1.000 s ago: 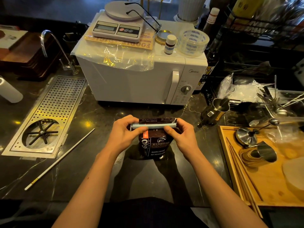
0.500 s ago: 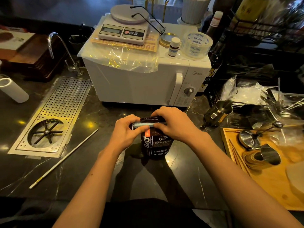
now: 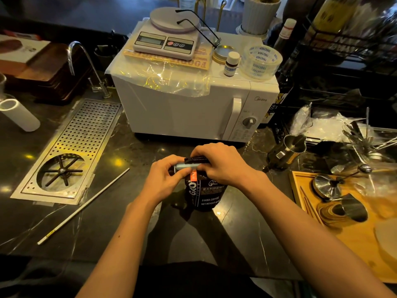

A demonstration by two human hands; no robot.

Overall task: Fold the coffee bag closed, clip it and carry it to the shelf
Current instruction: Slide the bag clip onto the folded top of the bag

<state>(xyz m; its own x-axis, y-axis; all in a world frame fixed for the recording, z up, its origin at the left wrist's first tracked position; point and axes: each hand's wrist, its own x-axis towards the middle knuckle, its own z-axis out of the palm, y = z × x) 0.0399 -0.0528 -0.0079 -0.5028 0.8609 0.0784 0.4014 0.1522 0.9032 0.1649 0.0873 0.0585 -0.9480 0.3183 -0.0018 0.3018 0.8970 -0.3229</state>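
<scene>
A black coffee bag (image 3: 207, 194) with white lettering stands upright on the dark counter, just in front of the white microwave. A pale blue clip (image 3: 185, 167) lies across its folded top. My left hand (image 3: 164, 176) pinches the clip's left end. Over the right part of the top lies my right hand (image 3: 219, 163), fingers curled down on the folded flap and the clip. The clip's right end is hidden under that hand.
The white microwave (image 3: 182, 112) carries a scale (image 3: 166, 38) and a tape roll (image 3: 261, 60). A perforated drain tray (image 3: 86, 136) and a white rod (image 3: 83, 206) lie to the left. At the right stand a steel pitcher (image 3: 289, 150) and a wooden tray (image 3: 352, 235) of tools.
My right hand has shifted left from the bag's right end and now covers the folded top. The left hand keeps its pinch on the clip's left end. The view came closer.
</scene>
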